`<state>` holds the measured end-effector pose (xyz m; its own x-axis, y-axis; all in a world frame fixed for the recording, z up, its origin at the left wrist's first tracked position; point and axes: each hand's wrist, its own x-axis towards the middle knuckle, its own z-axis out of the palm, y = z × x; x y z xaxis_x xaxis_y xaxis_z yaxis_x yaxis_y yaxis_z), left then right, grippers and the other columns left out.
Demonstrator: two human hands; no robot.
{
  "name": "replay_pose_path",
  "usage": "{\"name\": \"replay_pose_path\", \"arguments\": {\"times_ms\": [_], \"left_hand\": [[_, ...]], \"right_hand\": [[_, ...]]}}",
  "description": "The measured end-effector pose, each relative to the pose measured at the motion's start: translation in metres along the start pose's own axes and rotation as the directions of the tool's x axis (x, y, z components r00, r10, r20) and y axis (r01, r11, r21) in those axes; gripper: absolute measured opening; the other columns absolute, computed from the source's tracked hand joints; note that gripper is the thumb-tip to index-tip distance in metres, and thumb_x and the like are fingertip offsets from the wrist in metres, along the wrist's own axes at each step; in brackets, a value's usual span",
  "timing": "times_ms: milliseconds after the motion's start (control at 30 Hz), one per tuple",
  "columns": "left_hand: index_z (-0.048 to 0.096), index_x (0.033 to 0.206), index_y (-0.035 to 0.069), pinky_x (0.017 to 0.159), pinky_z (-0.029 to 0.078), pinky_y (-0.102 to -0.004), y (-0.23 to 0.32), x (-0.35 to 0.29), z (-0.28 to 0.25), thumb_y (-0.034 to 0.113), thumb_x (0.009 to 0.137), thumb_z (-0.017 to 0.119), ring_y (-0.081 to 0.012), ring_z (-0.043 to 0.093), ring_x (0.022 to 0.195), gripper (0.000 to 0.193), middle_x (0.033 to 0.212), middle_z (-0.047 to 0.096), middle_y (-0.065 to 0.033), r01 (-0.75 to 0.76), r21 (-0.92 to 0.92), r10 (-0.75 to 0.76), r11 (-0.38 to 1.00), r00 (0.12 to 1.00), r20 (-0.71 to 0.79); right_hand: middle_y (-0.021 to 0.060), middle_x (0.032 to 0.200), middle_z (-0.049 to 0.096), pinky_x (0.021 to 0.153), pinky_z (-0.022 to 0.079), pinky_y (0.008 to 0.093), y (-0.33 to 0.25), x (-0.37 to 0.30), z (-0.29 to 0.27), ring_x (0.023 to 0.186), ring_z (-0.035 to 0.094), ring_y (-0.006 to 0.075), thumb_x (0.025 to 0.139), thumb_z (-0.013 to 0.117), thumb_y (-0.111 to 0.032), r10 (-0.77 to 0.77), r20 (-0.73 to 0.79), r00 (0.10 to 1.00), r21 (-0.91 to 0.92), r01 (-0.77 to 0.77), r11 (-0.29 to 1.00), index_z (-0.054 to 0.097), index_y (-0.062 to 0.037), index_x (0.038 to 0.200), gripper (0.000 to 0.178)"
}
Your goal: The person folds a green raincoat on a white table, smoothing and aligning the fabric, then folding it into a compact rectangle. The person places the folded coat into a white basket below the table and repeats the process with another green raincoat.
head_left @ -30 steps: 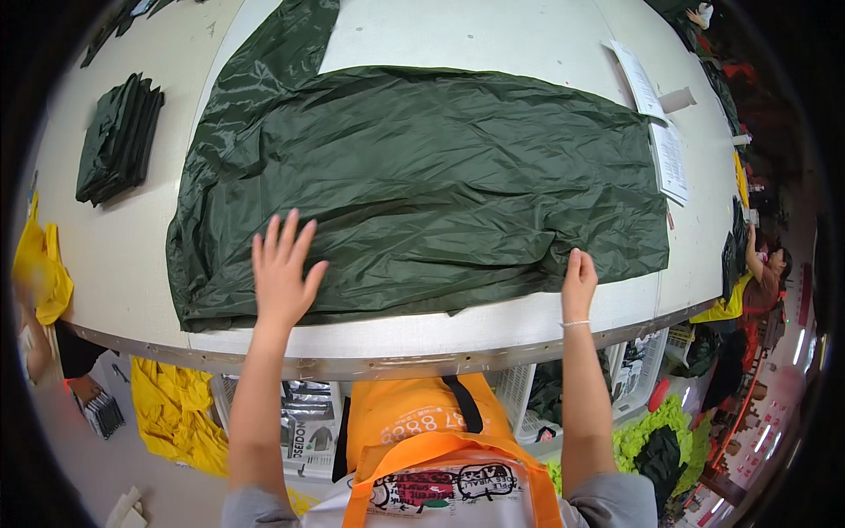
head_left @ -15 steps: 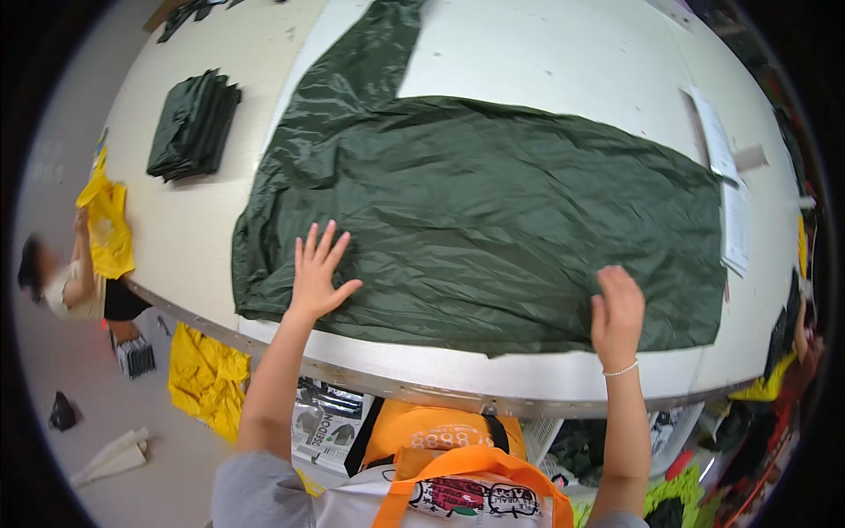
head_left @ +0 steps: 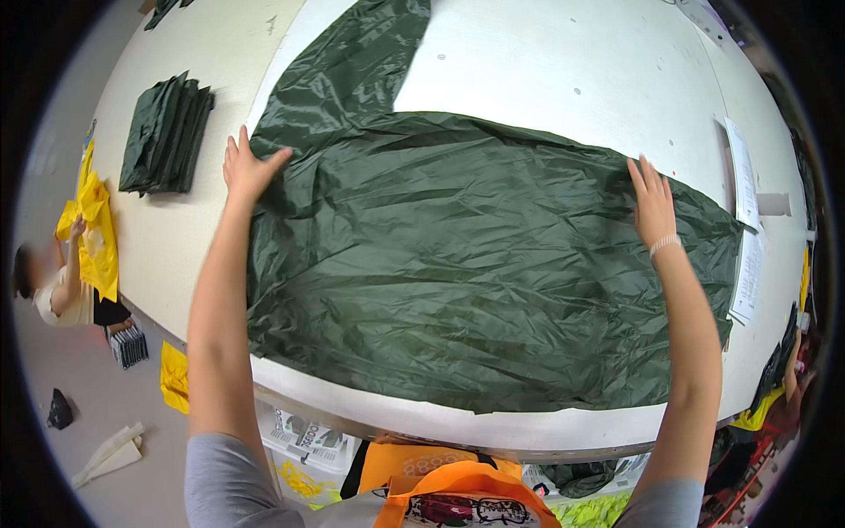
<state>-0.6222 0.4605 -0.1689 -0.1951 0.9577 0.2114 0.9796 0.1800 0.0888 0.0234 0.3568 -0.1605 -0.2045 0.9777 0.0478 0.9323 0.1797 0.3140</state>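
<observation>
A dark green, shiny raincoat-like garment [head_left: 475,264] lies spread and wrinkled over the white table, one sleeve [head_left: 348,75] stretching to the far side. My left hand [head_left: 248,172] is open at the garment's left edge, below where the sleeve begins, with thumb and fingers spread. Toward the far right edge of the cloth, my right hand [head_left: 653,207] rests with its fingers stretched out over the fabric. Neither hand has the cloth gripped.
A folded dark green stack [head_left: 165,136] sits on the table [head_left: 519,66] to the left. White papers [head_left: 746,264] and a pale roll [head_left: 775,204] lie at the right. A person [head_left: 66,286] holds yellow cloth [head_left: 99,238] beyond the left edge. An orange bag [head_left: 422,466] is below the front edge.
Both hands have moved away from me across the garment, the left also leftward and the right slightly rightward. My view has shifted forward, so the garment's near edge appears lower.
</observation>
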Motion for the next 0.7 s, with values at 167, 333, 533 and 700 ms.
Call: {"name": "replay_pose_path", "arguments": {"times_ms": [167, 333, 533, 700], "left_hand": [[0.043, 0.125, -0.013, 0.089, 0.048, -0.0393, 0.015, 0.074, 0.024, 0.05, 0.049, 0.088, -0.0337, 0.061, 0.103, 0.108, 0.11, 0.06, -0.0268, 0.24, -0.017, -0.208, 0.971, 0.872, 0.443], [0.068, 0.095, 0.001, 0.076, 0.051, -0.0443, 0.056, 0.045, -0.035, 0.064, 0.07, 0.068, -0.0378, 0.065, 0.089, 0.068, 0.091, 0.067, -0.0224, 0.076, 0.117, -0.106, 0.99, 0.954, 0.282], [0.062, 0.093, -0.002, 0.085, 0.04, -0.0429, -0.059, -0.107, -0.112, 0.007, 0.08, 0.054, -0.0368, 0.056, 0.086, 0.018, 0.09, 0.062, -0.0169, -0.481, -0.011, 0.427, 0.876, 0.787, -0.445], [0.061, 0.091, 0.003, 0.091, 0.034, -0.0459, -0.13, -0.258, -0.126, 0.015, 0.07, 0.061, -0.0354, 0.054, 0.095, 0.024, 0.094, 0.061, -0.0128, -0.586, 0.151, 0.602, 0.797, 0.791, -0.11]], "right_hand": [[0.0151, 0.123, 0.055, 0.103, 0.038, 0.0412, 0.037, 0.063, 0.001, 0.115, 0.052, 0.0316, 0.073, 0.064, 0.001, 0.026, 0.489, 0.872, 0.068, -0.068, 0.995, 0.033, -0.0155, 0.139, 0.075], [0.0132, 0.099, 0.06, 0.082, 0.049, 0.0412, 0.089, -0.011, -0.018, 0.097, 0.058, 0.0329, 0.066, 0.07, -0.003, 0.1, 0.469, 0.878, -0.055, -0.083, 0.995, 0.057, -0.006, 0.095, 0.032], [0.0119, 0.091, 0.053, 0.083, 0.046, 0.04, 0.07, -0.201, -0.092, 0.089, 0.054, 0.0311, 0.055, 0.059, 0.008, 0.125, -0.121, 0.985, 0.025, -0.122, 0.992, 0.062, -0.0089, 0.114, 0.061], [0.0115, 0.092, 0.052, 0.077, 0.042, 0.0404, 0.03, -0.348, -0.086, 0.088, 0.053, 0.0299, 0.055, 0.059, 0.003, 0.151, 0.089, 0.985, 0.096, -0.159, 0.983, 0.061, -0.007, 0.113, 0.058]]}}
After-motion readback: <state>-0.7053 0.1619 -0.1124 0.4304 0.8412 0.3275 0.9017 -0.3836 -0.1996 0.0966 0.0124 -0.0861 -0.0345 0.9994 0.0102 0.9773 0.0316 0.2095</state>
